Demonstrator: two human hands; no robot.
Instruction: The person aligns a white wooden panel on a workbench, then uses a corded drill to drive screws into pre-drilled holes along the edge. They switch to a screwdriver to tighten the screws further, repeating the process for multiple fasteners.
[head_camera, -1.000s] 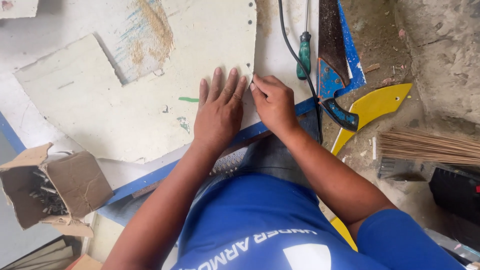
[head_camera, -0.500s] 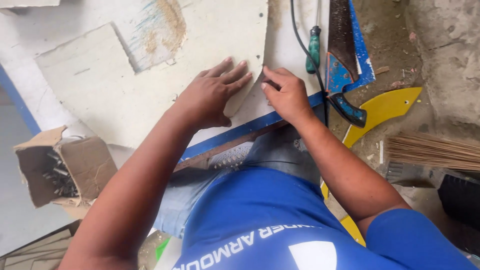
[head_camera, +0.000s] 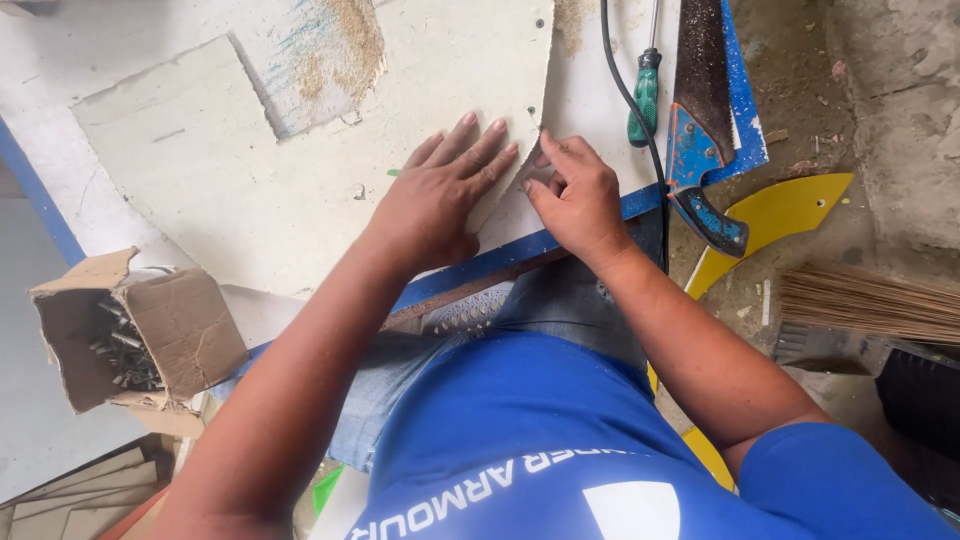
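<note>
A: Where is the work sitting right now?

B: On the big off-white sheet of board with the angled cut edge (head_camera: 300, 170), which lies flat on a white panel edged with a blue strip (head_camera: 520, 255). The left hand (head_camera: 435, 195) is spread flat on the sheet, fingers apart, palm down, close to its slanted edge.

A: And the right hand?

B: The right hand (head_camera: 580, 195) is just beside that edge, fingers curled together and pinched on something small and dark at the fingertips — too hidden to name. The two hands nearly touch.

A: How would you judge doing this well?

B: I'd say the flat hand matters most: weight kept pressing straight down so the sheet cannot slide while the other hand works along the edge. The spread fingers sit very near the pinching point, so whatever the right hand holds should be steered away from them.

A: Anything close by to mind?

B: A green-handled screwdriver (head_camera: 645, 100) and a black cable (head_camera: 625, 90) lie just beyond the right hand, and a rusty handsaw with a blue and black handle (head_camera: 700, 130) is beside those — teeth worth keeping clear of the wrist. A torn cardboard box of dark screws (head_camera: 130, 330) stands well apart to the left
</note>
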